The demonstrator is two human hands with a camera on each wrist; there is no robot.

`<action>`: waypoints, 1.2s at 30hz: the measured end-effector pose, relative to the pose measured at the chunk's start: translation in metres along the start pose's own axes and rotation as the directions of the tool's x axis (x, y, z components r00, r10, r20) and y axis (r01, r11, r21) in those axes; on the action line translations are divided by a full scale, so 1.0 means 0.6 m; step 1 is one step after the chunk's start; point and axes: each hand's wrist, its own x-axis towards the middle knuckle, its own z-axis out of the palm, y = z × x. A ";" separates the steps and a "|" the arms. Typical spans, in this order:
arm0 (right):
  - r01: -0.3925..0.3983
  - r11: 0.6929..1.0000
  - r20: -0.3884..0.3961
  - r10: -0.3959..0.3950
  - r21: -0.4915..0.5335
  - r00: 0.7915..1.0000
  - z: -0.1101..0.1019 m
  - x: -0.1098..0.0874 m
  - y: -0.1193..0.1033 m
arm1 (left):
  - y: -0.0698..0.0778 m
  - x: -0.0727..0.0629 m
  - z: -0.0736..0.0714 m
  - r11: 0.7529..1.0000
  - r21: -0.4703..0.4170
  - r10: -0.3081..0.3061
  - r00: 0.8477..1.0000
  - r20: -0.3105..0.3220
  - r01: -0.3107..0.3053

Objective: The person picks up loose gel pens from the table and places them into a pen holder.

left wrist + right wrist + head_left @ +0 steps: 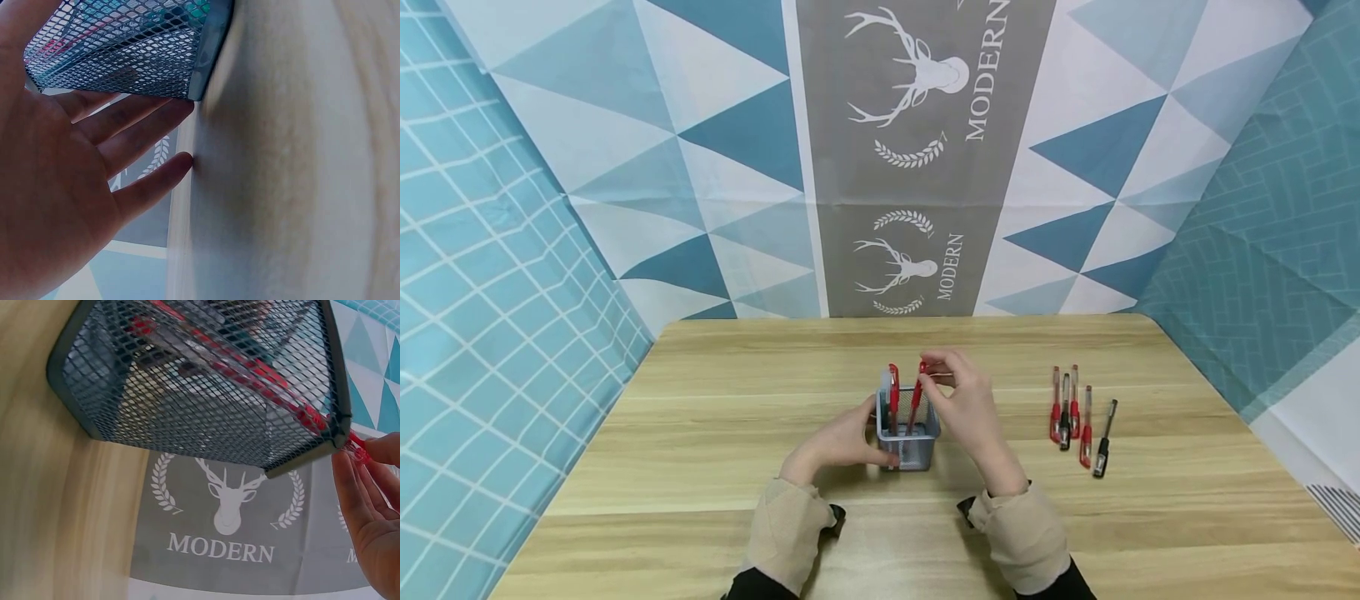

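A grey mesh pen holder (915,454) stands upright on the wooden table. My left hand (842,435) grips it from the left, thumb across the front and fingers along the far side; in the left wrist view those fingers (144,134) lie against the mesh. Between thumb and fingertips, my right hand (964,400) pinches the top of a red pen (916,404), whose lower length is inside the holder. Another red pen (893,392) leans at the holder's left side, beside other items partly hidden by the mesh and the left hand. The right wrist view shows the pinched red end (356,452) at the rim.
To the right on the table lie several loose pens, among them a red pen (1086,433), a black pen (1065,417) and another black pen (1103,442) farthest right. A patterned cloth backdrop (737,167) rises behind the table's far edge.
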 end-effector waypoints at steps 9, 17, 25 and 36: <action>-0.045 0.997 0.051 0.048 -0.055 0.998 0.012 -0.004 0.003 | 0.000 0.001 -0.001 1.000 0.022 0.004 1.000 0.001 -0.004; -0.055 0.996 0.063 0.059 -0.071 0.996 0.022 -0.006 0.006 | 0.000 0.000 0.000 1.000 0.019 -0.005 1.000 -0.004 0.005; -0.039 0.991 0.110 0.053 -0.130 0.992 0.031 -0.010 0.009 | -0.001 -0.001 -0.001 1.000 0.015 0.002 1.000 -0.002 -0.002; -0.065 0.985 0.148 0.090 -0.162 0.985 0.033 -0.011 0.010 | -0.002 0.000 -0.001 1.000 0.024 0.009 1.000 -0.004 -0.008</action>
